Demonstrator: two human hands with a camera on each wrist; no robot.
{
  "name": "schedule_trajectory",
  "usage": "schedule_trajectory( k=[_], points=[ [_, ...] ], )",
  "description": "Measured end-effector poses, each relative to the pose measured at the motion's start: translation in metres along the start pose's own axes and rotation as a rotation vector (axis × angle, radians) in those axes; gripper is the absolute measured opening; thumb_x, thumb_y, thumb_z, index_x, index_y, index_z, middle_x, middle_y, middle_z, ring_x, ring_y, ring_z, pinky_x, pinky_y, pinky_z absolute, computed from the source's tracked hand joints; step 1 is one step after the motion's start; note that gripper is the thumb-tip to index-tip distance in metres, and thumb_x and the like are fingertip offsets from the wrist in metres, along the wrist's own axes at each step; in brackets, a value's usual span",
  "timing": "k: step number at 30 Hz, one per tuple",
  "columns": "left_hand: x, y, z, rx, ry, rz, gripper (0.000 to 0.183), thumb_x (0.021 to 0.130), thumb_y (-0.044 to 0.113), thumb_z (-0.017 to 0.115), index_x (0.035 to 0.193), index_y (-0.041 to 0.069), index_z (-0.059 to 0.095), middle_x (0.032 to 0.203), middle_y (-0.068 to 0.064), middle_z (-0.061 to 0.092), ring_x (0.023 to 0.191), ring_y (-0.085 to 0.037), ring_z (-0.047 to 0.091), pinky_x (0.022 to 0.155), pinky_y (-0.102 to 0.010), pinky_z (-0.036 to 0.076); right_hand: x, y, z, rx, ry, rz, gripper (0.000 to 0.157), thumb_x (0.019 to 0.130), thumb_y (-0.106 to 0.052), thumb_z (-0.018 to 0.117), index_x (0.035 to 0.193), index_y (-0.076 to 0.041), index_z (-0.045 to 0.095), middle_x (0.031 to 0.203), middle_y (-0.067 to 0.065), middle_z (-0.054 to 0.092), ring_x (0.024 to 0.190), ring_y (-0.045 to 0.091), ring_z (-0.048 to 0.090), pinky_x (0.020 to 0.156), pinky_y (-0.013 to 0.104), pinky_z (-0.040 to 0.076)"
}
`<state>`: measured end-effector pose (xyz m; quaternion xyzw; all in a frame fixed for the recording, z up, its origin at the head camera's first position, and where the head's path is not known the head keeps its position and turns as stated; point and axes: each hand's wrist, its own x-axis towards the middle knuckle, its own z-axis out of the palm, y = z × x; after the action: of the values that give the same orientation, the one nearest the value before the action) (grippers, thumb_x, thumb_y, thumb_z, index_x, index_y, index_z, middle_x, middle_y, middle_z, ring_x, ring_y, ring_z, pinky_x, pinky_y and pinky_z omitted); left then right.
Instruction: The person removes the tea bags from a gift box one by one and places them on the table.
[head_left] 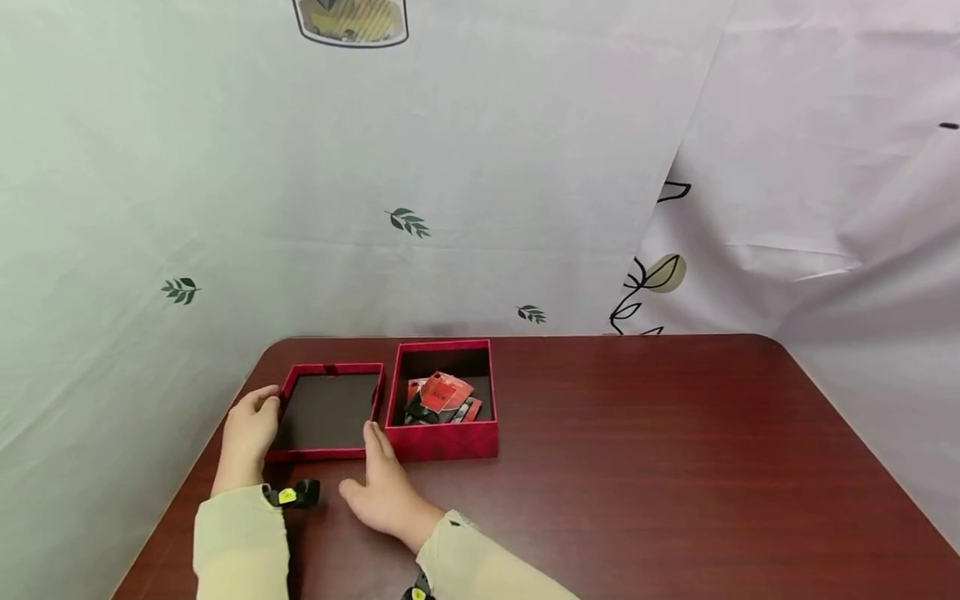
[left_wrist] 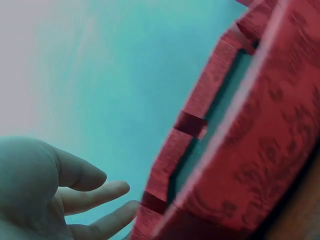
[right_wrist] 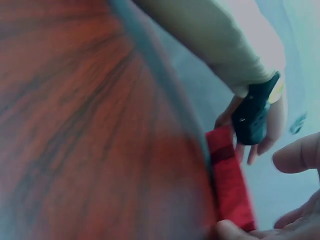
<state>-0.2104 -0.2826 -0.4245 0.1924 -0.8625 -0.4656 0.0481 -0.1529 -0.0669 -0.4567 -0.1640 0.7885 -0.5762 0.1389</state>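
Note:
A shallow red box lid [head_left: 337, 453] with a dark inner face lies hollow side up at the left of the table. My left hand [head_left: 252, 423] is at its left edge, fingers loosely extended; in the left wrist view the fingertips [left_wrist: 131, 206] reach the patterned red wall. At the lid's front right corner is my right hand [head_left: 388, 492], its fingers straight and thumb spread away. The right wrist view shows a fingertip [right_wrist: 231, 229] right at the end of the red wall. Just right of the lid stands a deeper red box [head_left: 450, 442] holding several red and dark packets [head_left: 442, 396].
The brown wooden table [head_left: 637, 467] extends to the right of the box. A pale curtain [head_left: 480, 167] with leaf prints hangs behind the table's back edge and along its left side. Each wrist wears a black strap [head_left: 306, 492] with a yellow mark.

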Motion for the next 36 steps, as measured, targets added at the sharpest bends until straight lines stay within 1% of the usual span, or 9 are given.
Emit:
schedule_trajectory(
  k=[3, 8, 12, 14, 19, 25, 28, 31, 36],
  points=[
    [-0.003, 0.007, -0.003, 0.018, 0.013, 0.026, 0.050, 0.109, 0.022, 0.029, 0.150, -0.004, 0.042, 0.154, -0.032, 0.036, 0.143, -0.048, 0.032, 0.113, -0.062, 0.030, -0.011, -0.009, -0.009, -0.122, -0.027, -0.068, 0.076, 0.095, -0.017, 0.061, 0.161, -0.008, 0.025, 0.161, 0.008, 0.031, 0.144, 0.019, 0.038, 0.115, 0.036, 0.037],
    [-0.008, 0.018, -0.003, 0.010, 0.013, 0.102, 0.048, 0.109, 0.022, 0.032, 0.149, -0.001, 0.046, 0.153, -0.029, 0.040, 0.142, -0.045, 0.035, 0.113, -0.061, 0.030, -0.028, -0.027, -0.028, -0.257, -0.022, -0.292, 0.060, 0.099, -0.012, 0.055, 0.156, -0.008, 0.036, 0.144, 0.006, 0.048, 0.128, 0.012, 0.053, 0.106, 0.025, 0.045],
    [-0.015, 0.029, -0.001, 0.001, 0.017, 0.212, 0.045, 0.109, 0.019, 0.035, 0.146, -0.001, 0.050, 0.150, -0.028, 0.046, 0.138, -0.043, 0.041, 0.110, -0.061, 0.034, -0.035, -0.037, -0.044, -0.323, 0.116, -0.510, 0.043, 0.096, -0.004, 0.055, 0.139, -0.006, 0.057, 0.125, 0.004, 0.059, 0.103, 0.008, 0.060, 0.090, 0.011, 0.047],
    [-0.019, 0.036, 0.001, 0.005, 0.020, 0.277, 0.043, 0.109, 0.019, 0.037, 0.144, 0.000, 0.053, 0.148, -0.027, 0.048, 0.136, -0.043, 0.044, 0.107, -0.061, 0.036, -0.035, -0.039, -0.053, -0.344, 0.195, -0.601, 0.036, 0.094, -0.001, 0.056, 0.128, -0.005, 0.066, 0.117, 0.003, 0.061, 0.094, 0.008, 0.059, 0.084, 0.008, 0.046],
    [-0.030, 0.055, 0.013, -0.013, -0.021, 0.428, 0.039, 0.109, 0.019, 0.041, 0.141, 0.003, 0.057, 0.136, -0.027, 0.058, 0.128, -0.041, 0.052, 0.101, -0.060, 0.041, -0.031, -0.037, -0.078, -0.391, 0.346, -0.723, 0.024, 0.092, 0.002, 0.057, 0.108, -0.005, 0.072, 0.107, 0.002, 0.065, 0.086, 0.010, 0.058, 0.078, 0.011, 0.047],
    [-0.043, 0.073, 0.031, 0.023, -0.049, 0.561, 0.036, 0.108, 0.016, 0.044, 0.138, 0.003, 0.059, 0.139, -0.024, 0.055, 0.127, -0.041, 0.050, 0.100, -0.060, 0.042, -0.022, -0.030, -0.106, -0.417, 0.478, -0.756, 0.021, 0.091, 0.004, 0.056, 0.101, -0.005, 0.072, 0.102, 0.003, 0.066, 0.084, 0.011, 0.059, 0.075, 0.018, 0.051],
    [-0.046, 0.077, 0.039, 0.040, -0.058, 0.607, 0.035, 0.108, 0.015, 0.045, 0.139, 0.004, 0.059, 0.140, -0.023, 0.053, 0.126, -0.040, 0.052, 0.100, -0.061, 0.045, -0.017, -0.027, -0.117, -0.399, 0.525, -0.731, 0.019, 0.092, 0.004, 0.056, 0.100, -0.004, 0.072, 0.099, 0.003, 0.065, 0.082, 0.014, 0.060, 0.071, 0.025, 0.053],
    [-0.047, 0.078, 0.048, 0.082, -0.080, 0.674, 0.036, 0.108, 0.014, 0.047, 0.141, 0.003, 0.057, 0.142, -0.023, 0.052, 0.130, -0.041, 0.050, 0.103, -0.062, 0.042, -0.014, -0.024, -0.128, -0.373, 0.558, -0.661, 0.018, 0.093, 0.003, 0.057, 0.100, -0.005, 0.071, 0.097, 0.004, 0.065, 0.077, 0.013, 0.057, 0.065, 0.029, 0.053],
    [-0.045, 0.079, 0.060, 0.194, -0.172, 0.734, 0.045, 0.109, 0.018, 0.047, 0.150, 0.000, 0.045, 0.153, -0.024, 0.042, 0.144, -0.043, 0.035, 0.114, -0.064, 0.030, -0.007, -0.018, -0.139, -0.260, 0.610, -0.457, 0.016, 0.094, 0.000, 0.058, 0.098, -0.006, 0.072, 0.094, 0.004, 0.066, 0.072, 0.012, 0.057, 0.064, 0.027, 0.053]
  ],
)
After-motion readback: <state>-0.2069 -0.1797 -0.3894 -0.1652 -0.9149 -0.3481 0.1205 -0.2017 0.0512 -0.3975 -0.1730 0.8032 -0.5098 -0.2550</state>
